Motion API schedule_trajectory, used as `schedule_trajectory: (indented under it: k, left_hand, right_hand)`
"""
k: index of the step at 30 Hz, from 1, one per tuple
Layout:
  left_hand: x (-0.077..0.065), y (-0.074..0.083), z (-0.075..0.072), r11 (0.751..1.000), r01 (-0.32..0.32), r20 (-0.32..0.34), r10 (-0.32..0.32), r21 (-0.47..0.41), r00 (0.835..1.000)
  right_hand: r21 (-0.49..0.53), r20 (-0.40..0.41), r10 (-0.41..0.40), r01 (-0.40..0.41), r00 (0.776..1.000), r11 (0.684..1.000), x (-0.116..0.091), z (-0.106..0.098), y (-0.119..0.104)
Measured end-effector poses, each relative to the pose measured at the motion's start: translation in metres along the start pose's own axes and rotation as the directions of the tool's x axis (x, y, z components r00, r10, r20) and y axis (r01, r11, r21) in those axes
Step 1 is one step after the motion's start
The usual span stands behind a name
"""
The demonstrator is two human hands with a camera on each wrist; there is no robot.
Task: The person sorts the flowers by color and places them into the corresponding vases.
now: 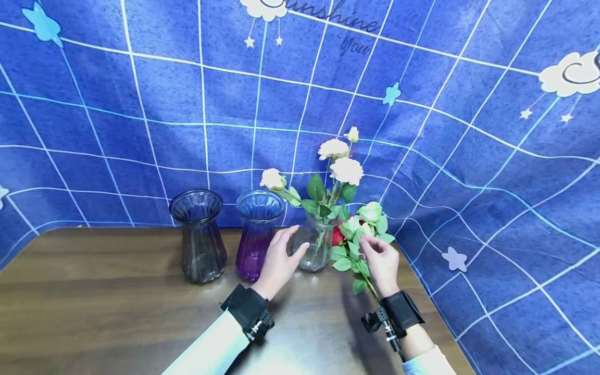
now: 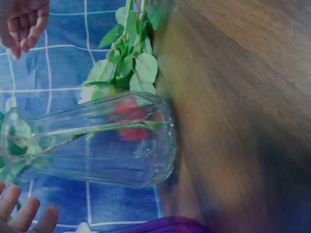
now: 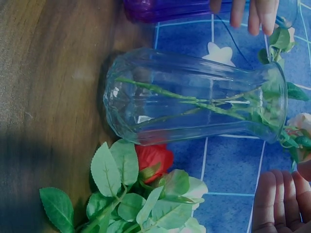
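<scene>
A clear glass vase [image 1: 313,247] stands upright with white flowers [image 1: 346,169] in it, their green stems [image 3: 184,99] visible through the glass. My left hand [image 1: 281,258] is just left of this vase, thumb apart from loosely bent fingers, holding nothing. To the vase's right hovers my right hand [image 1: 382,260], fingers loosely curled and empty. In the head view it overlaps pale green-white roses [image 1: 370,212] with leafy stems lying on the table. A red rose [image 3: 154,160] lies among them, beside the vase base.
Left of the clear vase stand a purple-and-blue glass vase [image 1: 255,250] and a dark grey glass vase [image 1: 201,250]. The wooden table [image 1: 94,302] ends against a blue grid-patterned cloth [image 1: 164,130], which also rises along the right side.
</scene>
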State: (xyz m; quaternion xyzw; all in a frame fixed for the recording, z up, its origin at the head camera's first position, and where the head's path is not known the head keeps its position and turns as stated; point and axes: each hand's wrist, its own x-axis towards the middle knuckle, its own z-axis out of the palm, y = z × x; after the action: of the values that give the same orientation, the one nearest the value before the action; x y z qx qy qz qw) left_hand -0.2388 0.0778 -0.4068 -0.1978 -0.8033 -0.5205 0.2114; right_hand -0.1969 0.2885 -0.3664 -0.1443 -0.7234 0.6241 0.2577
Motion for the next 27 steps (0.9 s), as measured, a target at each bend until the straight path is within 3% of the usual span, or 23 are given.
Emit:
schedule_trajectory:
  k: [9,18,27]
  left_hand:
    - [-0.013,0.005,-0.034,0.999,-0.041,-0.054,0.041,-0.006,0.998]
    - [-0.015,0.002,-0.071,0.999,-0.015,-0.121,0.011,-0.031,0.993]
    - [-0.012,-0.008,-0.087,1.0,-0.002,-0.171,-0.001,-0.02,0.985]
  right_hand:
    - [-0.041,0.022,-0.013,0.014,1.0,0.999,0.004,-0.008,0.001]
    - [-0.098,0.017,0.001,0.001,1.0,0.995,0.005,-0.021,0.0]
    - [-0.164,0.02,-0.004,0.007,1.0,0.986,0.006,-0.041,0.003]
